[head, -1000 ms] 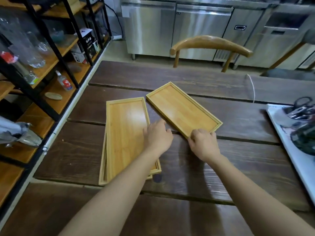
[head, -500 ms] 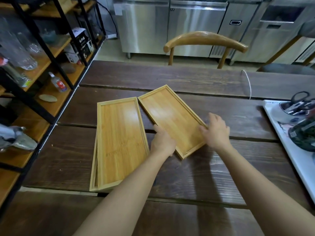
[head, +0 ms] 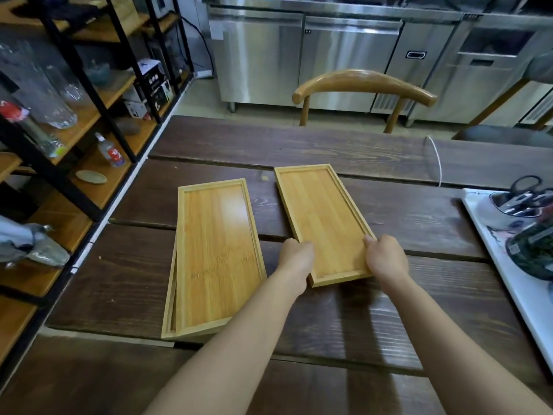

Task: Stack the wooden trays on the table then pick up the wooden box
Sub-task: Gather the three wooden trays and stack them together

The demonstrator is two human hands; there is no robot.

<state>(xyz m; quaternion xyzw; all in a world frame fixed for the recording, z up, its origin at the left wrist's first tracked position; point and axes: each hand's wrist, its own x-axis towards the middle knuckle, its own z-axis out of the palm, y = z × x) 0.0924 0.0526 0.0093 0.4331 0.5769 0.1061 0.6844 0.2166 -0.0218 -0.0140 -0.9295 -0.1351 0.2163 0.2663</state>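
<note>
Two light wooden trays lie stacked at the left of the dark table; the upper tray sits slightly askew on the lower tray, whose left rim shows. A third wooden tray is to their right, apart from them, pointing away from me. My left hand grips its left long edge near the close end. My right hand grips its right long edge at the close corner. No wooden box is in view.
A white tray with a cup of scissors and dark items lies at the table's right edge. A wooden chair stands at the far side. Black-framed shelves with glassware run along the left. A white cable crosses the far planks.
Both hands took hold of the right tray's long sides and turned it from a diagonal to nearly parallel with the stack. It now lies apart from the stacked trays.
</note>
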